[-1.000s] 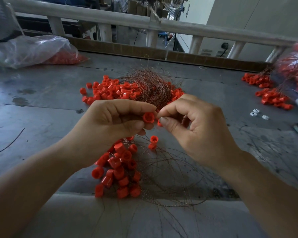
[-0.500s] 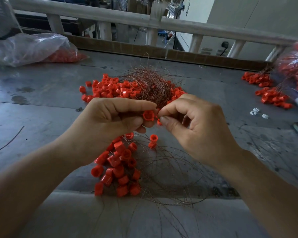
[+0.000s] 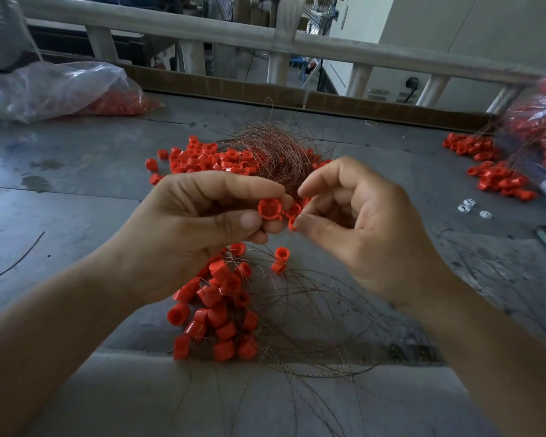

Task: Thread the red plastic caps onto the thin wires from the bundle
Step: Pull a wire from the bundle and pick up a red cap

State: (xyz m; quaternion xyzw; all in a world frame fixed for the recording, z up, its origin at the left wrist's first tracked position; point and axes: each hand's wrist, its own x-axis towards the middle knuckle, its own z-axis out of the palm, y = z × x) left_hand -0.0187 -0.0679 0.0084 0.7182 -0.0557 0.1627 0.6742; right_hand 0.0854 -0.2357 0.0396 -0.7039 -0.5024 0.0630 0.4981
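Both hands hover mid-table: left hand [image 3: 202, 234] pinching a red cap [image 3: 269, 209] between thumb and fingers, right hand [image 3: 369, 228] half-curled with fingertips parted, just beside it. Wire bundle [image 3: 275, 156] sits behind, and further back a plastic bag [image 3: 67, 89] holds more caps.

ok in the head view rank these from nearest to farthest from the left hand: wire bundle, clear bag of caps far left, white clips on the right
1. wire bundle, just beyond the left hand
2. clear bag, back-left corner
3. white clips, far right, past the right hand
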